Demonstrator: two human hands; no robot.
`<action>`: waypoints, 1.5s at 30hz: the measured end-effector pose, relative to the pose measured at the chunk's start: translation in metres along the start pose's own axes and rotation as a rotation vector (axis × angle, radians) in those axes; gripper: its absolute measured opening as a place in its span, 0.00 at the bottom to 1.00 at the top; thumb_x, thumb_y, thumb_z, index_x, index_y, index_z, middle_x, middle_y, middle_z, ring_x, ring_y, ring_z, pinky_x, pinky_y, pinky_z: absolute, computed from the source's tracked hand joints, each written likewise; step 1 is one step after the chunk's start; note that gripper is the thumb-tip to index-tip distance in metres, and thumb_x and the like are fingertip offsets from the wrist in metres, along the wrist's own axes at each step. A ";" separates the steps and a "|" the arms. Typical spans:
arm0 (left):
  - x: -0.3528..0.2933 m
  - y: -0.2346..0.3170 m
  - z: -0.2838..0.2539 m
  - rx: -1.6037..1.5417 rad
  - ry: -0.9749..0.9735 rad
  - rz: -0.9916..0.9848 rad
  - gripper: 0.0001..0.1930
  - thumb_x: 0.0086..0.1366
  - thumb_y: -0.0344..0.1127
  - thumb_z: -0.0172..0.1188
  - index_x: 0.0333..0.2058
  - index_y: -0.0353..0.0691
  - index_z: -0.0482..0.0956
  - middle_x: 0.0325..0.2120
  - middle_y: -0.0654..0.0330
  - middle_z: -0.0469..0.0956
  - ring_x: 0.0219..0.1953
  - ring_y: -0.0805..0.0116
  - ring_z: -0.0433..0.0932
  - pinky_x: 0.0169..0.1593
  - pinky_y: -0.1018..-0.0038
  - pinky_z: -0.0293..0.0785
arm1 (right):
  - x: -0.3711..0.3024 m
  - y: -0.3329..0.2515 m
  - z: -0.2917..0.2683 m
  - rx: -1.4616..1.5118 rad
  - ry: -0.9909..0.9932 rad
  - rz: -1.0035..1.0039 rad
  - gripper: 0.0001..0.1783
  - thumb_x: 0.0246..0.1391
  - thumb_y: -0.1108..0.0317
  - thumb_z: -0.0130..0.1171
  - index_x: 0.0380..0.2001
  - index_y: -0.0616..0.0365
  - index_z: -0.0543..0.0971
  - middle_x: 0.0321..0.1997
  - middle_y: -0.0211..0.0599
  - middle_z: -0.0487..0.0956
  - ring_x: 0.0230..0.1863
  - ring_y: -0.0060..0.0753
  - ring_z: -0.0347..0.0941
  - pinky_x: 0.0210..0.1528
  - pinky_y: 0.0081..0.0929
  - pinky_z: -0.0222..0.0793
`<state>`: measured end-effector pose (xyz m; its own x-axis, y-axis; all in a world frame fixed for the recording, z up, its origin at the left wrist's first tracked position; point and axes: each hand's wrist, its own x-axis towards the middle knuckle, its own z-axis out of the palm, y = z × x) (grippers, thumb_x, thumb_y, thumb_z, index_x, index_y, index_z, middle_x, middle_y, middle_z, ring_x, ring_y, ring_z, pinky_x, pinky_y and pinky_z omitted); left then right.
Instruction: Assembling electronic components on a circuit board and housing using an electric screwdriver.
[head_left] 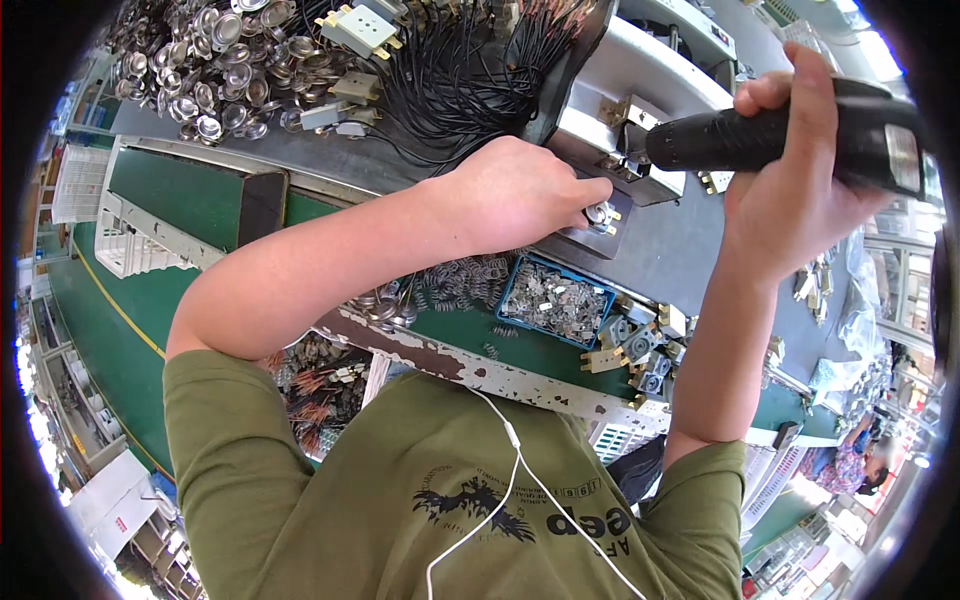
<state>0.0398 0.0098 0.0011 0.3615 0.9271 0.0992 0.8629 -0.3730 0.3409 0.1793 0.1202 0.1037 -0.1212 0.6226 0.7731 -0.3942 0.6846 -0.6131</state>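
My right hand [800, 190] is wrapped around a thick black tool [720, 140], which looks like an electric screwdriver. Its narrow end points left, beside a metal fixture [640, 125] on the bench. Bent in from the left, my left hand [520, 195] has its fingers pinched at a small round metal part with brass prongs [602, 216]. That part rests on a dark block [590, 240] below the fixture. My fingers partly cover the part.
Round metal cups [225, 70] are heaped at the far left, next to black wires [460, 80]. Nearer me are a blue tray [555, 300] of small metal pieces, loose springs [465, 280] and several pronged assemblies [640, 345]. Another person [850, 465] is at the far right.
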 end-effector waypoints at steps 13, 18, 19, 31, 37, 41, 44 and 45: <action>-0.002 -0.006 0.011 -0.009 0.176 0.053 0.11 0.66 0.44 0.64 0.42 0.47 0.79 0.26 0.59 0.82 0.34 0.56 0.85 0.34 0.59 0.80 | -0.013 -0.027 -0.037 0.046 -0.204 0.015 0.08 0.63 0.79 0.63 0.41 0.77 0.80 0.26 0.50 0.81 0.22 0.33 0.77 0.28 0.32 0.77; -0.002 -0.007 0.009 0.034 0.120 0.035 0.13 0.67 0.46 0.64 0.44 0.47 0.79 0.27 0.58 0.82 0.35 0.56 0.85 0.35 0.59 0.81 | -0.024 -0.019 -0.042 0.020 -0.170 0.056 0.08 0.62 0.79 0.64 0.40 0.76 0.80 0.26 0.49 0.81 0.22 0.33 0.77 0.27 0.32 0.77; -0.001 -0.005 0.008 0.030 0.117 0.036 0.13 0.67 0.46 0.64 0.44 0.47 0.79 0.27 0.58 0.82 0.35 0.56 0.85 0.35 0.59 0.81 | -0.026 -0.018 -0.042 0.014 -0.163 0.063 0.08 0.62 0.79 0.64 0.39 0.76 0.80 0.25 0.48 0.81 0.22 0.33 0.77 0.27 0.32 0.77; -0.001 -0.001 0.004 0.026 0.039 -0.005 0.15 0.68 0.47 0.63 0.47 0.47 0.78 0.30 0.58 0.84 0.37 0.55 0.86 0.36 0.59 0.82 | -0.044 -0.012 -0.022 -0.028 -0.109 0.113 0.07 0.60 0.79 0.67 0.38 0.73 0.81 0.23 0.44 0.80 0.21 0.33 0.77 0.27 0.30 0.77; -0.002 -0.002 0.005 0.051 0.039 0.008 0.14 0.67 0.46 0.63 0.45 0.46 0.77 0.31 0.59 0.84 0.37 0.55 0.86 0.37 0.59 0.82 | -0.043 -0.010 -0.021 -0.047 -0.115 0.120 0.08 0.60 0.78 0.67 0.39 0.74 0.81 0.22 0.44 0.80 0.20 0.33 0.77 0.27 0.30 0.76; -0.002 -0.003 0.006 0.043 0.059 0.035 0.13 0.67 0.46 0.63 0.44 0.45 0.76 0.30 0.58 0.84 0.37 0.54 0.85 0.37 0.59 0.82 | -0.042 -0.005 -0.027 -0.039 -0.195 0.102 0.07 0.60 0.78 0.67 0.38 0.74 0.82 0.23 0.44 0.80 0.20 0.33 0.77 0.27 0.30 0.76; -0.001 -0.006 0.008 0.057 0.069 0.049 0.13 0.68 0.45 0.62 0.43 0.45 0.75 0.29 0.58 0.84 0.37 0.53 0.85 0.37 0.58 0.82 | -0.049 -0.010 -0.024 -0.037 -0.151 0.064 0.05 0.60 0.79 0.66 0.34 0.74 0.82 0.23 0.44 0.81 0.21 0.33 0.77 0.30 0.31 0.77; -0.004 -0.005 0.009 0.062 0.077 0.046 0.13 0.68 0.45 0.62 0.43 0.45 0.76 0.29 0.58 0.83 0.37 0.53 0.85 0.37 0.58 0.82 | -0.053 -0.012 -0.024 -0.039 -0.148 0.079 0.05 0.60 0.79 0.66 0.34 0.74 0.82 0.23 0.44 0.81 0.21 0.33 0.77 0.30 0.31 0.77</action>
<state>0.0372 0.0080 -0.0096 0.3749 0.9082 0.1862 0.8670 -0.4146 0.2763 0.2118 0.0882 0.0662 -0.2840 0.6142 0.7363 -0.3430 0.6521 -0.6762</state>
